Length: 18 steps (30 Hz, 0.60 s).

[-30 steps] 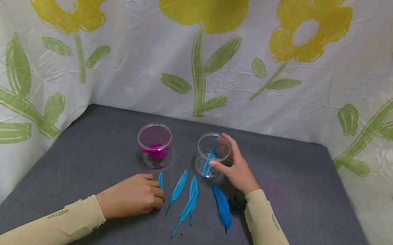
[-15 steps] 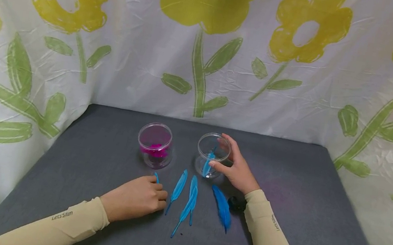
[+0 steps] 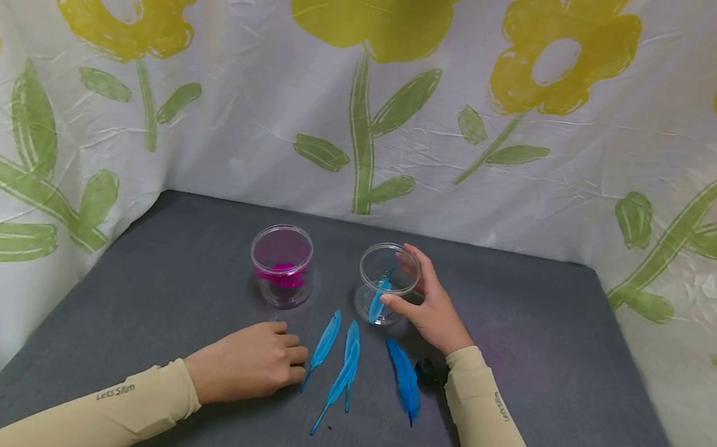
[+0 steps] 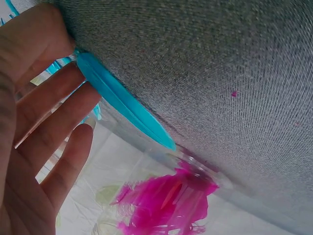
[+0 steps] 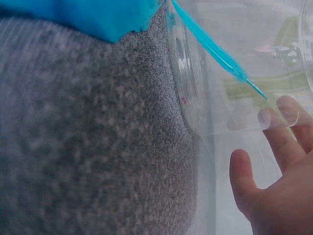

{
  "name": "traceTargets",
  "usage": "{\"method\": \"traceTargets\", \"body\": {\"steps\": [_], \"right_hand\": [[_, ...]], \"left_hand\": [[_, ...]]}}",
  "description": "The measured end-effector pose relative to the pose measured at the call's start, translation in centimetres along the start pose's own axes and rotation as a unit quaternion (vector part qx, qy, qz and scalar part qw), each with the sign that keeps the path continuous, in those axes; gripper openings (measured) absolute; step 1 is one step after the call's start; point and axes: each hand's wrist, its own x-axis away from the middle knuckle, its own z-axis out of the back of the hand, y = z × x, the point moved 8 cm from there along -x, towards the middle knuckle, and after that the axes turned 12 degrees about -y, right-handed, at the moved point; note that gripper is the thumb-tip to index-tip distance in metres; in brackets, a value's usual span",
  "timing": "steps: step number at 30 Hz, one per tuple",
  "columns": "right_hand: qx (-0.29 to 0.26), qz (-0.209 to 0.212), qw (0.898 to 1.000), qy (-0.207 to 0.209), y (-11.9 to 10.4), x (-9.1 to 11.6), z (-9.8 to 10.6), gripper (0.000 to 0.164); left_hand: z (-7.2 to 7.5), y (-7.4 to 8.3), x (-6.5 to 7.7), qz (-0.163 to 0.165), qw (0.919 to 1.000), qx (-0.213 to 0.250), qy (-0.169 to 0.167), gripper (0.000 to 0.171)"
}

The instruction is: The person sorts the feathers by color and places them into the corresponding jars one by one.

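Note:
My left hand (image 3: pixel 252 362) is low over the cloth at the left, palm facing down. In the left wrist view its thumb and forefinger pinch one end of a light blue feather (image 4: pixel 124 103); from the head camera the hand hides this feather. My right hand (image 3: pixel 430 310) holds a clear plastic jar (image 3: pixel 366 292) from its right side, thumb in front and fingers behind. Inside the jar leans another light blue feather (image 5: pixel 210 44). Several more blue feathers (image 3: pixel 350 358) lie between the hands, and a broader, darker blue feather (image 3: pixel 403 377) lies before the right hand.
A second clear jar (image 3: pixel 267 295) stands left of the held one, with magenta feathers (image 3: pixel 285 274) inside. Both jars are on a dark grey cloth (image 3: pixel 204 256). A flower-printed white curtain (image 3: pixel 242 125) rises behind and at both sides. A black object (image 3: pixel 432 373) is by my right wrist.
My left hand has shifted slightly right, and the feather tip that showed beyond its fingers has dropped from the head view. The right hand and jar stay put.

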Motion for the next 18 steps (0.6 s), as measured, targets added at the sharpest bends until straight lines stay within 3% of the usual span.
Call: {"method": "traceTargets", "body": {"steps": [9, 18], "right_hand": [[0.002, 0.000, 1.000, 0.001, -0.2, -0.1, 0.2, 0.090], [0.010, 0.005, 1.000, 0.006, 0.1, 0.0, 0.0, 0.089]], "left_hand": [[0.9, -1.4, 0.1, 0.022, 0.9924, 0.107, 0.057, 0.016], [3.0, -4.1, -0.2, 0.049, 0.9791, 0.188, 0.060, 0.011]]}}
